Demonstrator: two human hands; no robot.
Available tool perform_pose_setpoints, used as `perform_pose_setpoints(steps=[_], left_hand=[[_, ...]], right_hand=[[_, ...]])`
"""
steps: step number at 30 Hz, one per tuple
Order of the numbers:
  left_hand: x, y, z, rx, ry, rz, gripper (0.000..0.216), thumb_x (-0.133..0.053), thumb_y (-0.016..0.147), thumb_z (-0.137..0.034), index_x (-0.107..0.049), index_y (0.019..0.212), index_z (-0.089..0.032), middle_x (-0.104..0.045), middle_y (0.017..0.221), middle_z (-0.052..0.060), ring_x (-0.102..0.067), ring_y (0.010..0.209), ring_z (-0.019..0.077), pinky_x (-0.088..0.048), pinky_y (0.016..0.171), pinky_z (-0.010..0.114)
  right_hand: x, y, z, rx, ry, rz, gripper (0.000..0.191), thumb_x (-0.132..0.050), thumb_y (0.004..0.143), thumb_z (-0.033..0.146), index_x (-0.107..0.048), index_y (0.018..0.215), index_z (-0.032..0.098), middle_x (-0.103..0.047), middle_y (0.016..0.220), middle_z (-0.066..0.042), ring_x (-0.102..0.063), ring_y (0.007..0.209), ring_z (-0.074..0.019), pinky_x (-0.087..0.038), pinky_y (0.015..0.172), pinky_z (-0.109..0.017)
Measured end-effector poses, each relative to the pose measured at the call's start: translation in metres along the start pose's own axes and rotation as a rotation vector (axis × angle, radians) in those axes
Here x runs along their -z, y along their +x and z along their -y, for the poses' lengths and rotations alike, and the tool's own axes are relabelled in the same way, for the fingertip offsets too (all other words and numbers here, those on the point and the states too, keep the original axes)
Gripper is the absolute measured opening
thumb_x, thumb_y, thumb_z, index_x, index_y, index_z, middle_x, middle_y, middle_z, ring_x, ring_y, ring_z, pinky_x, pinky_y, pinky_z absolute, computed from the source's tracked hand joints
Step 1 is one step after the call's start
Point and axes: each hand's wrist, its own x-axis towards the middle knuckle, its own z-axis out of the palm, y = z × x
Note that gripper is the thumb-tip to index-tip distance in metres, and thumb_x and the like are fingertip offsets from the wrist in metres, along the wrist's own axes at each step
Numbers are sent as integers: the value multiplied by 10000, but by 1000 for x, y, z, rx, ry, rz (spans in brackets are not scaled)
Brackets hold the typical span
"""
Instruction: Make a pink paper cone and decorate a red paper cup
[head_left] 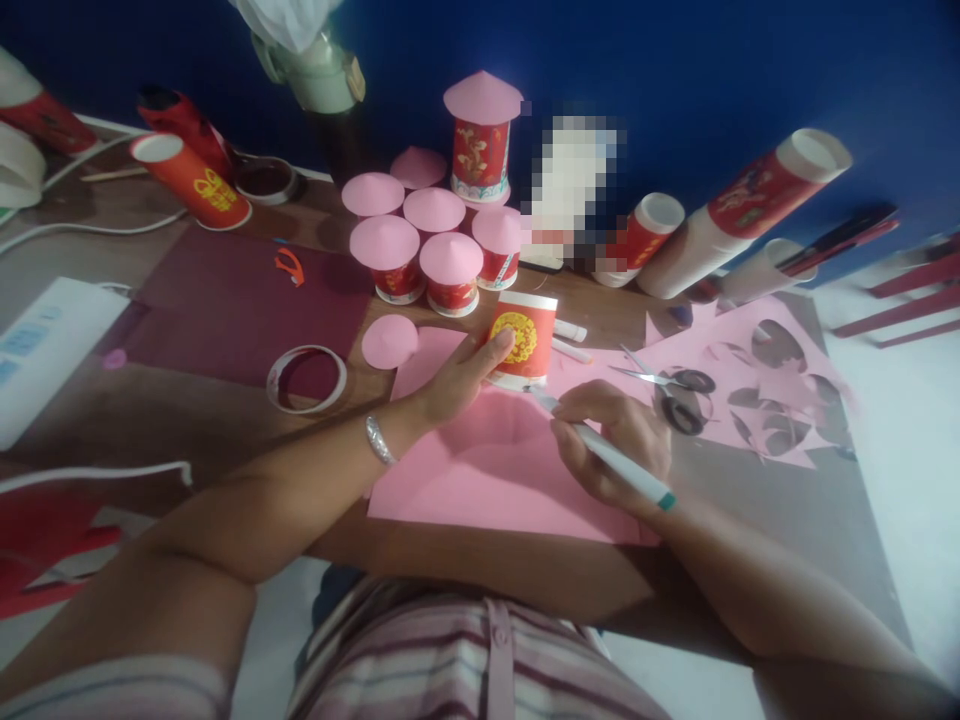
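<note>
My left hand (474,372) is closed round a red paper cup (534,330) with a yellow round emblem, its thumb on the printed side. The cup stands over pink paper (465,480) on the table. In my right hand (619,435) is a white marker (626,468) with a green end. The marker's tip is at the cup's lower rim; whether it touches the cup or the paper I cannot tell. A pink paper disc (390,341) lies left of the cup. Behind it are several red cups with pink cone tops (451,260).
Scissors (679,385) lie right of my right hand, beside pink paper with cut-out holes (799,385). A tape roll (306,380) and small orange scissors (289,266) are on the left. Tall cup stacks (739,215) lean near the blue wall. A white box (64,350) sits far left.
</note>
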Motion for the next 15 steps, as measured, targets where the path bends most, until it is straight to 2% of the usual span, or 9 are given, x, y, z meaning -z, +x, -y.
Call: perform_pose_setpoints(steps=[15], left_hand=[[1, 1, 3, -50, 131, -19, 497, -586, 1004, -551, -604, 1390, -239, -695, 1322, 111, -629, 1289, 296, -490, 1115, 448]], right_hand=[[-3, 3, -1, 33, 17, 1, 78, -648, 960, 175, -603, 988, 232, -737, 783, -9, -741, 693, -155, -614, 618, -263]])
